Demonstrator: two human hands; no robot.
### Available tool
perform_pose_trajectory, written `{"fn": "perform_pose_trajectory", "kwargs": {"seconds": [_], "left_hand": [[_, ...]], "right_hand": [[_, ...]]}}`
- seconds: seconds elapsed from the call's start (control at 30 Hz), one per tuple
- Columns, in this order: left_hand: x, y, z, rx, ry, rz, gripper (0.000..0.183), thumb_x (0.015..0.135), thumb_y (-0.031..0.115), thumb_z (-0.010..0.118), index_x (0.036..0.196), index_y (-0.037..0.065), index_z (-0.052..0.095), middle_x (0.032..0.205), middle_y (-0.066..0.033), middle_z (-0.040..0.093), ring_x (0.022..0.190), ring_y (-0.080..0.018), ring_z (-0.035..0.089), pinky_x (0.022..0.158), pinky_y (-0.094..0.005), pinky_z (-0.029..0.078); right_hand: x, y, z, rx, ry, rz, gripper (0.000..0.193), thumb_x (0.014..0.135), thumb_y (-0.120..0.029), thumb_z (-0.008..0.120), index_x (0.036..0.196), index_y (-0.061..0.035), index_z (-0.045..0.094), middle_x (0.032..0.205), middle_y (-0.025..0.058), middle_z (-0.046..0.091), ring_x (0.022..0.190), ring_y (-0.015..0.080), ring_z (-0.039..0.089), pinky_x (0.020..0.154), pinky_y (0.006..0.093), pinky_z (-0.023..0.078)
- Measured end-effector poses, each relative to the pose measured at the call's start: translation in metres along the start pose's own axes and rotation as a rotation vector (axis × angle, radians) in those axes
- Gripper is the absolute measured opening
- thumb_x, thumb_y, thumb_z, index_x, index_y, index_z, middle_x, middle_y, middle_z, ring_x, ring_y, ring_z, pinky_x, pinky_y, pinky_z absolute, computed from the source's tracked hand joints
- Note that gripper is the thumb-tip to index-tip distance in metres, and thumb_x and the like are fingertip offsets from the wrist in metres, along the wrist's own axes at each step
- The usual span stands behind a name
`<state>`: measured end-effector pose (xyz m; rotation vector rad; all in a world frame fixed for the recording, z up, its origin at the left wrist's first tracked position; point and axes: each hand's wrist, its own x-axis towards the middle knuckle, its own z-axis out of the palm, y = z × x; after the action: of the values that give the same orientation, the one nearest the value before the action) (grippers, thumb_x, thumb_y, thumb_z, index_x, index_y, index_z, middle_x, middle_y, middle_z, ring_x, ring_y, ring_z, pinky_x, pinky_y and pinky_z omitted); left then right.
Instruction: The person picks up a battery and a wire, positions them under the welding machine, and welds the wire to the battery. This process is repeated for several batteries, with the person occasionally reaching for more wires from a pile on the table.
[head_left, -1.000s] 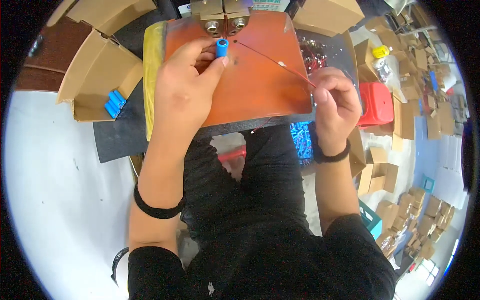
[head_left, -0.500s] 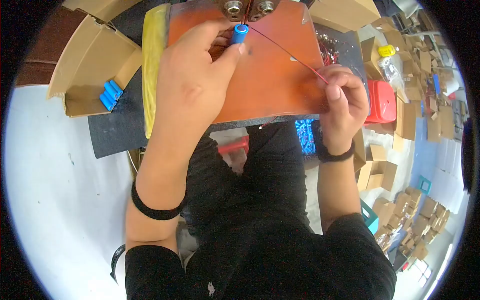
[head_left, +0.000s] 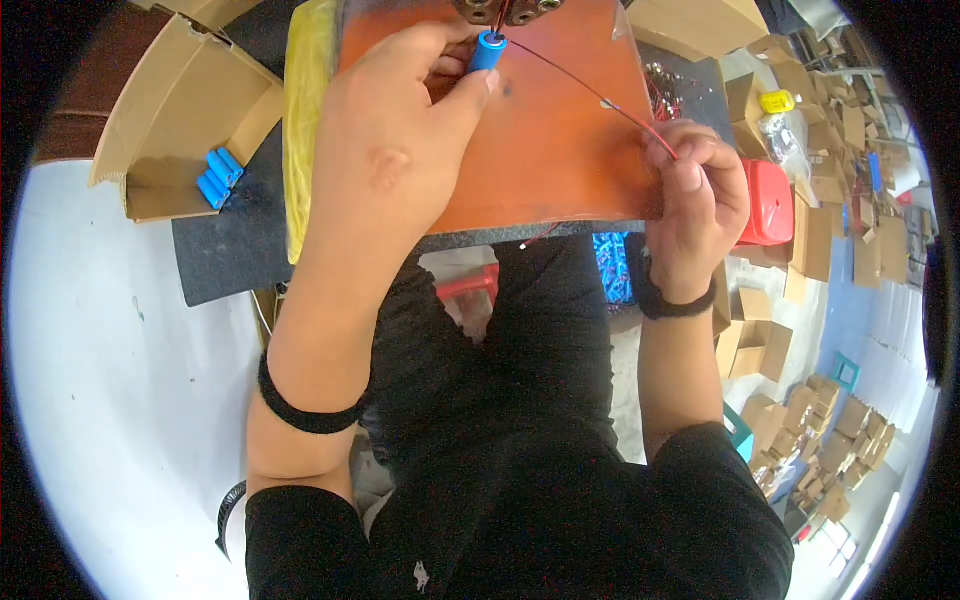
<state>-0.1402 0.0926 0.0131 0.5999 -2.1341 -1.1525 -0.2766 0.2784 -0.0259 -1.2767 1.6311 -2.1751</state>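
Observation:
My left hand is closed around a blue cylindrical battery cell, with its upper end tilted slightly right. That end meets or sits right beneath the thin dark tips of a metal clamp head at the top edge; I cannot tell whether they touch. From the battery's end a thin dark-and-red wire runs down to the right. Its red end is pinched between the thumb and fingers of my right hand. Both hands are over an orange work mat.
Several blue batteries lie in an open cardboard box at left. A yellow strip borders the mat. Bundled wires lie beyond my right hand, next to a red container. A bin of blue cells sits below the table edge.
The battery has tilted a little to the right at its upper end. My right hand has shifted slightly right with the wire, and the whole view has moved a little.

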Motion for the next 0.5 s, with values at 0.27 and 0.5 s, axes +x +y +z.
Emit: {"fn": "perform_pose_trajectory", "kwargs": {"seconds": [0.27, 0.5], "left_hand": [[0.0016, -0.0031, 0.0002, -0.056, -0.036, -0.125, 0.037, 0.087, 0.014, 0.071, 0.117, -0.004, 0.061, 0.101, -0.0096, 0.069, 0.093, -0.0147, 0.065, 0.086, -0.0261, 0.049], [0.0028, 0.0057, -0.0011, 0.035, -0.045, -0.149, 0.032, 0.086, 0.013, 0.071, 0.111, -0.005, 0.063, 0.099, -0.0083, 0.070, 0.091, -0.0136, 0.066, 0.086, -0.0255, 0.049]], "right_hand": [[0.0014, 0.0024, 0.0028, 0.064, 0.020, -0.016, 0.009, 0.085, 0.000, 0.063, 0.093, 0.0018, 0.059, 0.093, 0.0126, 0.063, 0.089, 0.0202, 0.060, 0.082, 0.0312, 0.047], [0.0019, 0.0035, -0.0010, 0.043, -0.004, -0.019, 0.009, 0.085, 0.001, 0.064, 0.093, 0.0018, 0.059, 0.094, 0.0122, 0.062, 0.090, 0.0200, 0.060, 0.083, 0.0304, 0.046]]}}
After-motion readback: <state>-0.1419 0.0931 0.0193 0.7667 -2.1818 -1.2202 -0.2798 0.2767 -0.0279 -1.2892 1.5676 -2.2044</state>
